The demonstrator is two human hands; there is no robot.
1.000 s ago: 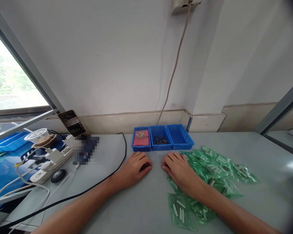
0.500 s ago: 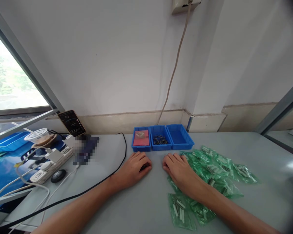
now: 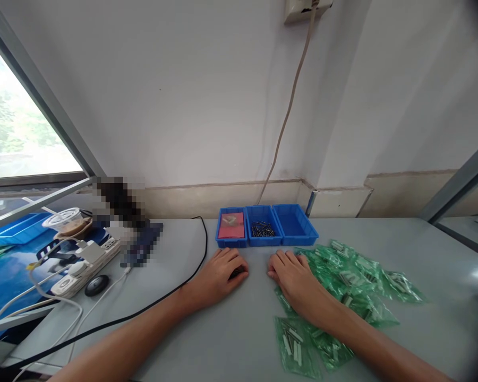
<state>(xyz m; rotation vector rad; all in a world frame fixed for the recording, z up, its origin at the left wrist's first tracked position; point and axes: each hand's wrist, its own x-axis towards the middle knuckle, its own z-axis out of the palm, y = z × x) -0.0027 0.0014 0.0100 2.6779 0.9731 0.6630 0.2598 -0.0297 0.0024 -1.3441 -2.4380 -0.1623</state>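
1. Head view: got the left hand [image 3: 223, 273] curled on the grey surface [image 3: 223, 339], with fingers [image 3: 228, 257] bunched close and a dark bit [image 3: 236, 272] showing by the thumb. Can't tell whether pinched or just covered.
2. See the right hand [image 3: 290, 273] across from it, near the left one, also with curled, bunched fingers. Can't tell about anything pinched underneath.
3. Spot green bags [image 3: 348, 278] heaped beside the right hand, partly hidden by the forearm [image 3: 342, 321].
4. Got three blue bins [image 3: 265, 241] side by side beyond both hands, with small dark pieces [image 3: 262, 229] in the middle one and a pink sheet [image 3: 231, 229] in the left one.
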